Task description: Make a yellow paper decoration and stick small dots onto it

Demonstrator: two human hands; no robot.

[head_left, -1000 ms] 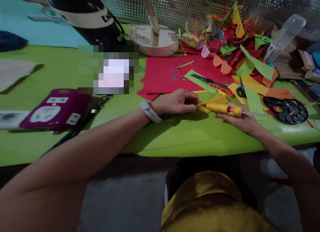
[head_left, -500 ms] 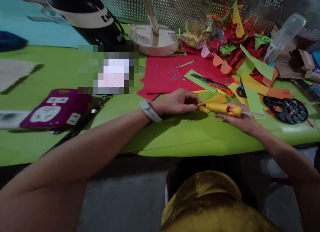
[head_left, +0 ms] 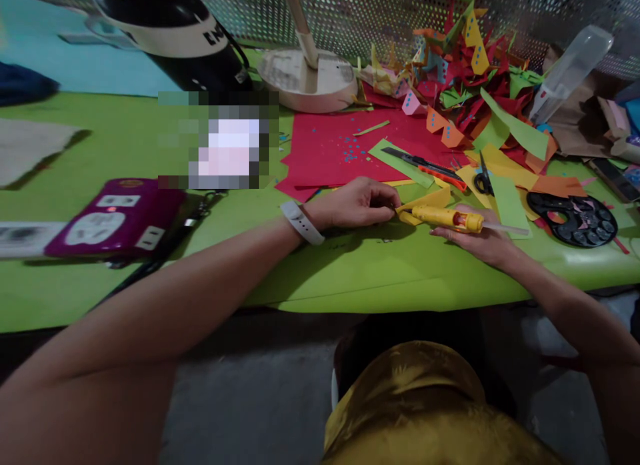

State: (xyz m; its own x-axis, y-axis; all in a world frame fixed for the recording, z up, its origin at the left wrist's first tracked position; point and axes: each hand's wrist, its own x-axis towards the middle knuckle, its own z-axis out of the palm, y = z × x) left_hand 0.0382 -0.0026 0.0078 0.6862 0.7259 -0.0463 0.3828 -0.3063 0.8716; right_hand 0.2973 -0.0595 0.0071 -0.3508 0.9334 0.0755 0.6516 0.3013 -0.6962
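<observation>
1. Step, my read: gluing. L hand (head_left: 357, 205) pinches the yellow paper (head_left: 434, 199) at its left end; R hand (head_left: 483, 243) is clamped on the glue gun (head_left: 443, 217), nozzle at the paper, v. near L fingertips. Can't tell if trigger's pulled.
2. Paper's between the hands, over the green table (head_left: 345, 278).
3. Next move, IMO: I'd need a steady L pinch & nozzle clear of fingertips.
4. Room: best nearside, out to table's front edge. Tight on far side: knife (head_left: 425, 168), scissors (head_left: 483, 179) just past gun. Palette (head_left: 595, 218) limits R.
</observation>
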